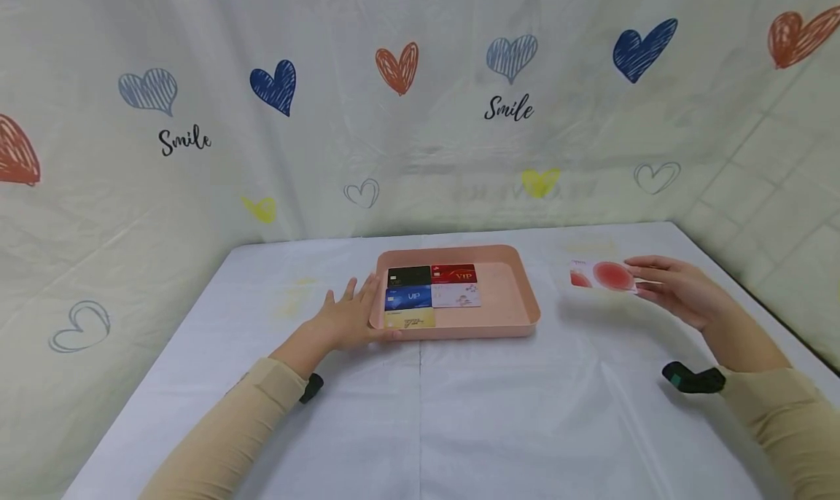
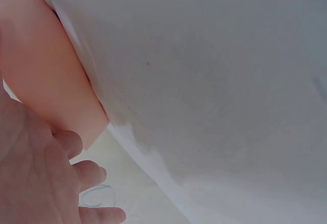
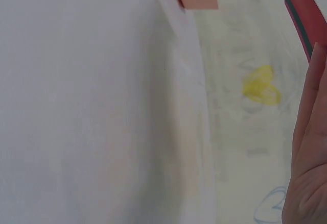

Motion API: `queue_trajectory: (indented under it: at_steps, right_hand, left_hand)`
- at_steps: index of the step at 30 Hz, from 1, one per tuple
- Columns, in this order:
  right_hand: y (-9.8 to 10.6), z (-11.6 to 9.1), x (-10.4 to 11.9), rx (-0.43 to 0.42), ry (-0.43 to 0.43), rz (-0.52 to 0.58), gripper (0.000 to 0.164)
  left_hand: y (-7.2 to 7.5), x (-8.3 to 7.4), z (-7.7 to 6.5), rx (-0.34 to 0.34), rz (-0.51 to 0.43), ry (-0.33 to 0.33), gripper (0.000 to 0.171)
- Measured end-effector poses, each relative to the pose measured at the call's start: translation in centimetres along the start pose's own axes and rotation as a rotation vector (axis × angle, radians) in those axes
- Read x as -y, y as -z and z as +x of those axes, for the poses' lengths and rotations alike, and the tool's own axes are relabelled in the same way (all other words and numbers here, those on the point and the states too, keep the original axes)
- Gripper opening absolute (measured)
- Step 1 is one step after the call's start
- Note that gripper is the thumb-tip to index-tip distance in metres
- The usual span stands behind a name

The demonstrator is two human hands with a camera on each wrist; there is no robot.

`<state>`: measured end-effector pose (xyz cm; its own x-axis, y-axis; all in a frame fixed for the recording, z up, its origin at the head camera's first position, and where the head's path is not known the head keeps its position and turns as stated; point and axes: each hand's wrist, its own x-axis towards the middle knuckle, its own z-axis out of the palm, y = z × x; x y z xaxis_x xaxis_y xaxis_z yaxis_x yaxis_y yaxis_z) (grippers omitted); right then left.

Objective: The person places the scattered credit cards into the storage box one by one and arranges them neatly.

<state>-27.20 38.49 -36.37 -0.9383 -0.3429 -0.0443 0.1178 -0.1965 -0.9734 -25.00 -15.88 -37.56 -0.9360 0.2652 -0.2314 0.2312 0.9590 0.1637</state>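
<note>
A pink tray (image 1: 505, 288) lies on the white-covered table. In its left half several cards lie flat, edge to edge: a black card (image 1: 408, 276), a red VIP card (image 1: 454, 273), a blue VIP card (image 1: 407, 297), a pale pink card (image 1: 457, 295) and a gold card (image 1: 410, 319). My left hand (image 1: 344, 321) touches the tray's left end, fingers spread, thumb along the front rim. To the right of the tray, my right hand (image 1: 685, 288) pinches a white card with red circles (image 1: 607, 275) above the table. The right wrist view shows only part of that card (image 3: 301, 9).
A white cloth (image 1: 499, 412) covers the table. Behind it hangs a pale curtain (image 1: 446, 143) printed with hearts and "Smile". A black wrist device (image 1: 692, 378) sits under the right sleeve, and another (image 1: 311, 388) shows beside the left one.
</note>
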Motion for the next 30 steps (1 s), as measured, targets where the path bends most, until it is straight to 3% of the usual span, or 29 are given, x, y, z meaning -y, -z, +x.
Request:
queue_trajectory:
  at_steps: [30]
  right_hand:
    - [-8.7, 4.7, -0.7, 0.031, -0.061, -0.217, 0.022]
  left_hand:
    - [0.0, 0.3, 0.1, 0.013, -0.016, -0.013, 0.122]
